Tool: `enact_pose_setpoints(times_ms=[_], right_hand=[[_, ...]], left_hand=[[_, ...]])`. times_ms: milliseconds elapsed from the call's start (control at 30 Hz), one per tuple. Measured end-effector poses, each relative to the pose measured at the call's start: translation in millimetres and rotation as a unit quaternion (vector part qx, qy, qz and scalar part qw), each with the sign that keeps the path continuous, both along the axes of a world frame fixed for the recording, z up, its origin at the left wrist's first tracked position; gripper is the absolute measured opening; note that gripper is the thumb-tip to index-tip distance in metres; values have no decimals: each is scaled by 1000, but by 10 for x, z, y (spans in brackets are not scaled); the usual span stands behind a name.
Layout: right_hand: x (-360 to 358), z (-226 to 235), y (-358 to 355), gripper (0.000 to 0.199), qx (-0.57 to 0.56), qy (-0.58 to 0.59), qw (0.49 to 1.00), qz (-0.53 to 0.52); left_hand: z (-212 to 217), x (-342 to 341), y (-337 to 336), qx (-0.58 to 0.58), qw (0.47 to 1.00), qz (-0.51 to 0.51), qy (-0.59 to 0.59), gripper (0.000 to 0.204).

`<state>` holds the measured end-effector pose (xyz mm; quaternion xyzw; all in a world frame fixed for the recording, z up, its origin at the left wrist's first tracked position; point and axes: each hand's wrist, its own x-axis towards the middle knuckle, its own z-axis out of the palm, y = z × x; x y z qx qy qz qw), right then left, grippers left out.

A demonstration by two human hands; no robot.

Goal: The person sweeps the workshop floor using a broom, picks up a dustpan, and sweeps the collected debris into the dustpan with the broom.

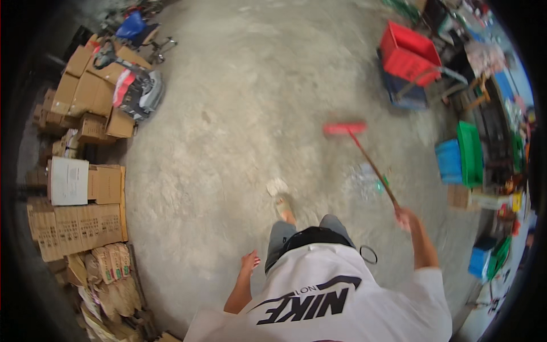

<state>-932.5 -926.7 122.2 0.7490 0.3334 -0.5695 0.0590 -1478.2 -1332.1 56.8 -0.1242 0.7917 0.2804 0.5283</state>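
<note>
Your left hand (249, 263) hangs free at your side with the fingers loosely spread, gripping nothing, while your right hand (405, 218) is clenched around the top end of the broom (364, 153). Its wooden handle slants forward and to the left, and the red head sits out ahead on the concrete floor (239, 114). Keep that grip firm but let the wrist swing, and draw the head in short, low strokes so the clear plastic scraps (363, 181) lying just beside the handle gather together (one-handed sweeping tends to skip over light litter). Mind your forward foot (283, 206), and steer clear of the red crate (409, 52) farther off on the right and the cardboard boxes (85, 188) stacked along the left.
</note>
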Motion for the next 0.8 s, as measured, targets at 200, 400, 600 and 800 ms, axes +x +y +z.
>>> enact_pose_setpoints(times_ms=[200, 400, 600, 800], right_hand=[[-341, 1889, -80, 39, -58, -18, 991, -118], [-1408, 2403, 636, 34, 21, -70, 993, -93], [-2383, 964, 2042, 30, 38, 178, 974, -138], [-3743, 372, 4395, 39, 111, 146, 975, -124]], left_hand=[[-376, -1388, 801, 9, 999, -36, 5, 38], [-367, -2219, 2513, 14, 994, -112, 7, 35], [-355, -2802, 4252, 62, 985, -159, -3, 29], [95, -3379, 5551, 45, 983, -179, 0, 27]])
